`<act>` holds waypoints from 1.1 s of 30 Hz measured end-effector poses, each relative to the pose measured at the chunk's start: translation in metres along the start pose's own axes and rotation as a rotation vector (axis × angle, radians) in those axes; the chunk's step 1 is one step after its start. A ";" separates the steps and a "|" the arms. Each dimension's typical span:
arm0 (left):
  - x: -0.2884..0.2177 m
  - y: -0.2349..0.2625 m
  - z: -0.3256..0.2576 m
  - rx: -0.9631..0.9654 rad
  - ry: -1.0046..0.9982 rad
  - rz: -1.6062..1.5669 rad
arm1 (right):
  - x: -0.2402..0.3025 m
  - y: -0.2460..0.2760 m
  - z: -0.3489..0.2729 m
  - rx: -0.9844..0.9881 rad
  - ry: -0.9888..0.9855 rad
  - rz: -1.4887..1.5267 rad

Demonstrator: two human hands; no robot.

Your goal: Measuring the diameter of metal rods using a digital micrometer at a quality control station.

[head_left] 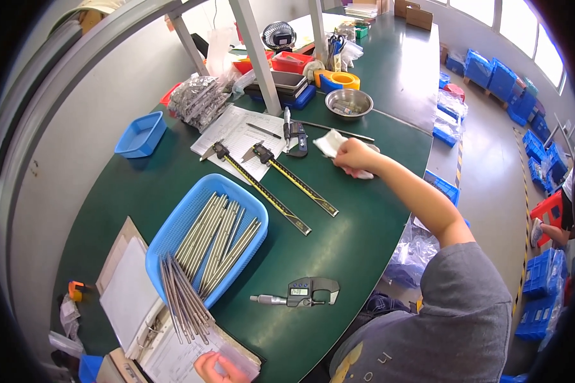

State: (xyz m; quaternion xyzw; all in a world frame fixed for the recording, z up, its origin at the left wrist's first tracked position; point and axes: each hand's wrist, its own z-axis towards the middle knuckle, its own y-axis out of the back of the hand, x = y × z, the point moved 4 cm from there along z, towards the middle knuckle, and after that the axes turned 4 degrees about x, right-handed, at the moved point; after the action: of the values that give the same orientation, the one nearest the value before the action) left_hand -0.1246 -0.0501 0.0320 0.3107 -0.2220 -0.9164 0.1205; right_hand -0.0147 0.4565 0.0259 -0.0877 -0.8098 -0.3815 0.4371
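My right hand (356, 157), arm stretched across the table, is closed on a crumpled white cloth (329, 142) at the table's right side. At the bottom edge my left hand (220, 368) shows only in part, its fingers curled; whatever they may hold is hidden. It is beside an open ring binder (124, 290). Above it, a blue basket (260, 214) holds several metal rods (201, 236), and a bundle of darker rods (182, 297) hangs over its near rim onto the binder. A digital micrometer (298, 293) lies right of the basket, two calipers (262, 188) beyond it.
Past the calipers lie a printed sheet (236, 131), a second micrometer (295, 135) and a thin rod (335, 130). A metal bowl (349, 103), tape roll (338, 80) and blue tray (140, 135) stand farther back. A grey frame post (255, 57) rises at the table. Blue crates (447, 124) line the floor.
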 end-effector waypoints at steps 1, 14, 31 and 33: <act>0.000 0.000 0.000 0.005 -0.009 0.006 | -0.001 0.000 -0.011 0.128 -0.016 0.071; 0.001 -0.002 -0.001 0.008 0.041 0.016 | 0.043 0.009 0.065 -0.348 0.048 -0.675; -0.038 -0.004 -0.001 0.085 -0.160 0.145 | 0.041 -0.022 -0.019 -0.296 0.070 -0.705; -0.048 0.003 -0.005 0.062 -0.107 0.095 | 0.040 -0.019 -0.029 -0.114 0.101 -0.543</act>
State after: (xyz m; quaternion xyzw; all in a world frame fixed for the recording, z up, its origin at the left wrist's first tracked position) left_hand -0.0835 -0.0376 0.0545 0.2539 -0.2710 -0.9176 0.1420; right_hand -0.0294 0.4153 0.0562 0.1270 -0.7581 -0.5336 0.3529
